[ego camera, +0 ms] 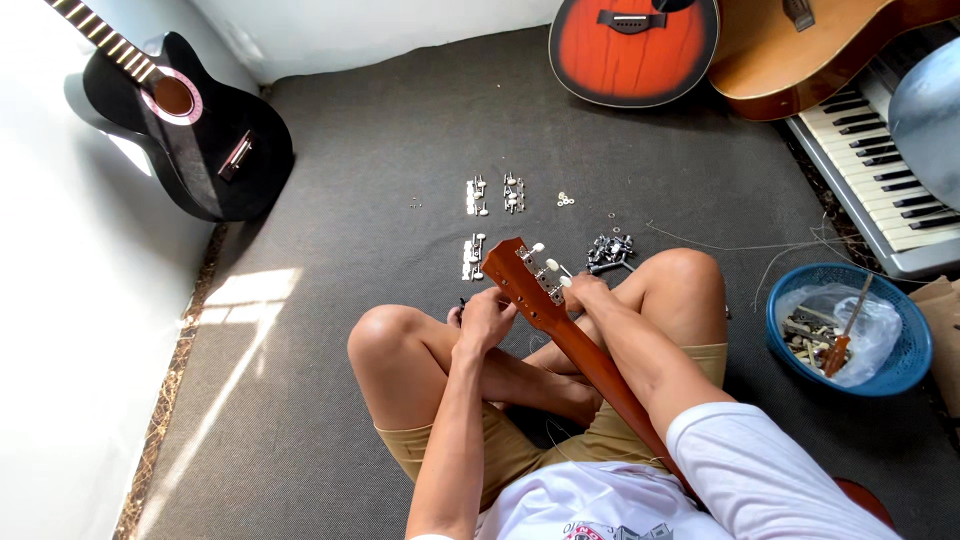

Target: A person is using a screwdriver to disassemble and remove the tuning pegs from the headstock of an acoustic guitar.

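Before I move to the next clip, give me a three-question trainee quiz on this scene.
1. True or false: both hands are at the headstock.
2. Which guitar leans on the left wall? A black; B red; C brown
3. What holds the bag of parts at the right?

Key: 1 true, left hand and right hand both grip there. 2 A. 3 the blue basket.

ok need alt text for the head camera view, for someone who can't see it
A person sits cross-legged on a dark carpet, the left hand and right hand at the headstock of a brown guitar across the lap. Metal tuning pegs lie on the carpet ahead, with a black guitar, a red guitar and a keyboard around.
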